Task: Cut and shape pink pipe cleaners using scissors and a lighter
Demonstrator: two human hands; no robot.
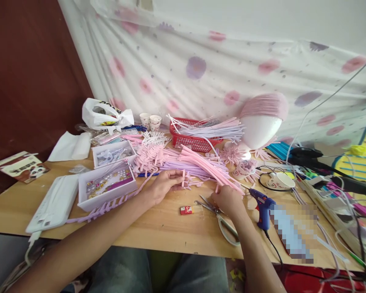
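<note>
My left hand point(166, 185) is closed in a pinch on a short pink piece of pipe cleaner point(183, 179). To its right, my right hand point(228, 200) has its fingers curled shut, with a small pink pipe cleaner end point(217, 188) showing at the fingertips. Pink pipe cleaners point(205, 165) lie across purple ones point(177, 166) just beyond both hands. Partly under my right hand are scissors point(227, 230) with pale handles, their blades apart. A small red packet point(186, 210) rests on the table point(158, 228) between my forearms.
Left stand white boxes point(91, 201) with beads and a white power bank point(51, 203). A red basket point(192, 142) of pipe cleaners and a white foam head point(259, 130) are behind. A blue glue gun point(263, 207) with cable lies right of my right hand, near a blurred-out object point(293, 232).
</note>
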